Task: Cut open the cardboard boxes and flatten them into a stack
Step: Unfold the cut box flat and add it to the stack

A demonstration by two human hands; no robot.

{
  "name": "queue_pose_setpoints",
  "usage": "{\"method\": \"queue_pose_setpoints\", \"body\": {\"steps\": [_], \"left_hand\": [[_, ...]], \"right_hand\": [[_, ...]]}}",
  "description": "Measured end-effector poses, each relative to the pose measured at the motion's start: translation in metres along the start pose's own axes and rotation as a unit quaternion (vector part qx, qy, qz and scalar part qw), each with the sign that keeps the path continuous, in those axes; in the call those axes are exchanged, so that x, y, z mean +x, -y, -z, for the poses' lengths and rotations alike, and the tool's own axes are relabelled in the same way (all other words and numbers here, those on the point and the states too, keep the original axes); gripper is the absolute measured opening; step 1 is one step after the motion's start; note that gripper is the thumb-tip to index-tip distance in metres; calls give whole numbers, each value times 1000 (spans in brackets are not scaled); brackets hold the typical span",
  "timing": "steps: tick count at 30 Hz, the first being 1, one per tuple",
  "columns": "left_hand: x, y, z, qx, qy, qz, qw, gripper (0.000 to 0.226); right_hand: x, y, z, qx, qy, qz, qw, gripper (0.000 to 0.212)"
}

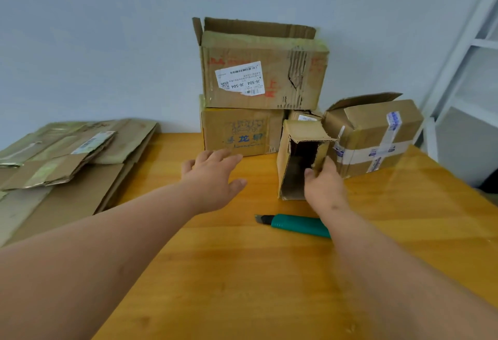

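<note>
Plain pale wall behind, yellow wooden table in front, white shelving frame off to the right.

Gripping the small open-ended box with the right hand, fingers curled round its right wall and thumb reaching into the opening; probably steadying it so it can be pulled forward and collapsed. Reaching ahead with the left hand, fingers spread and relaxed, holding nothing, hovering near the lower box, likely coming across to help press the small box flat.

Lying on the table just beside the right forearm: a teal utility knife, blade tip showing, set down while both hands are working.

Looking into the small box: both ends open, nothing visible inside. Sitting on the lower box, a larger labelled box with top flaps up; contents hidden. Standing just to the right of the small box, a taped box, one flap lifted, interior unseen.

Piling up at the left edge: a flattened cardboard stack, well apart from the uncut boxes.
</note>
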State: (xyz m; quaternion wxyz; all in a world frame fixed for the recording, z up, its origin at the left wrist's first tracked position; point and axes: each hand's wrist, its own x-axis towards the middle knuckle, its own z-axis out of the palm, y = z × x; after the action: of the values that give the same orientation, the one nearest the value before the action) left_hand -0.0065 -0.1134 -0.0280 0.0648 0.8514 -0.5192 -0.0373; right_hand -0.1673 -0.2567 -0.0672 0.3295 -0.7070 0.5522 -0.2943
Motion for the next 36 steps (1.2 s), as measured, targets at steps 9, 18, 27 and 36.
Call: {"method": "queue_pose_setpoints", "body": {"steps": [9, 18, 27, 36], "left_hand": [[-15, -2, 8, -145, 3, 13, 989, 73], [-49, 15, 40, -553, -46, 182, 812, 77], [-101, 56, 46, -533, -135, 88, 831, 16], [-126, 61, 31, -336, -80, 114, 932, 55]], "right_hand": [[-25, 9, 9, -26, -33, 86, 995, 17], [-76, 46, 11, 40, 132, 232, 963, 22], [-117, 55, 13, 144, 301, 106, 937, 46], [-150, 67, -10, 85, 364, 131, 918, 51]]}}
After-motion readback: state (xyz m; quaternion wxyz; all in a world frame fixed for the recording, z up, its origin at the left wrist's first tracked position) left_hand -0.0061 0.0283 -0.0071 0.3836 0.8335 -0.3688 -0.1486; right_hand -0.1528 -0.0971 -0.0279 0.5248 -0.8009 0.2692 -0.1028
